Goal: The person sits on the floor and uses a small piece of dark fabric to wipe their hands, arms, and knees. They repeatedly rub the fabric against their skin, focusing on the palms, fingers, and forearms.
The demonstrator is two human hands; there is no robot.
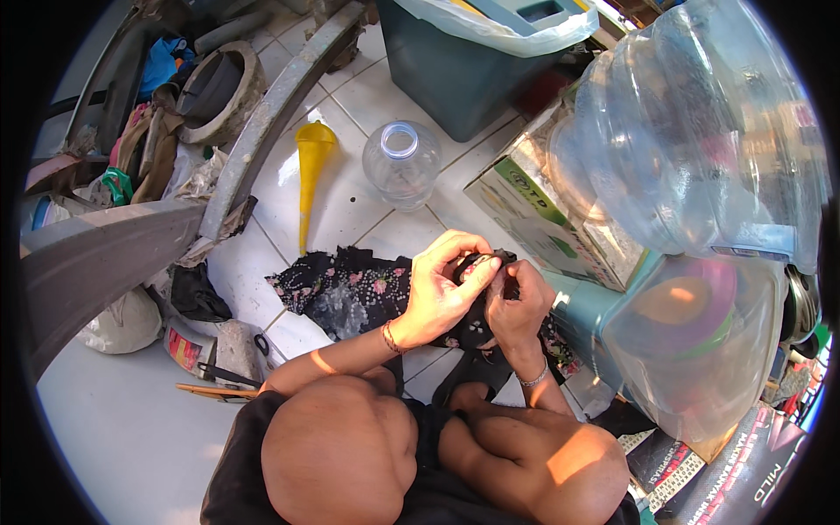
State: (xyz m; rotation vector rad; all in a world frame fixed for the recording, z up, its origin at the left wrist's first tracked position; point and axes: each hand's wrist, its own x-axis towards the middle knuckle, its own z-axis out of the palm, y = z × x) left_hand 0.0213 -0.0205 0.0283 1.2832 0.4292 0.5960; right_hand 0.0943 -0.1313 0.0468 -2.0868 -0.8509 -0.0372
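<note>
A black cloth with pink flowers and pale dots [376, 278] is spread in part on the white tiled floor. Its near right part is bunched up between my two hands. My left hand [444, 287] pinches the gathered fabric from the left, with thumb and fingers at its top. On the other side my right hand [520, 308] grips the same bundle with curled fingers. Whether anything is wrapped in the folds, I cannot tell. A wet-looking, whitish clump [339, 308] lies on the spread part. Beyond the cloth are a yellow funnel [312, 166] and a transparent plastic bottle without a cap [401, 166].
A dark green bin with a white liner [446, 87] stands at the back. To the right are a green-and-white cardboard box [547, 210], a large water jug [691, 140] and a transparent tub [709, 367]. A grey metal frame [262, 122] and piled odds and ends border the left.
</note>
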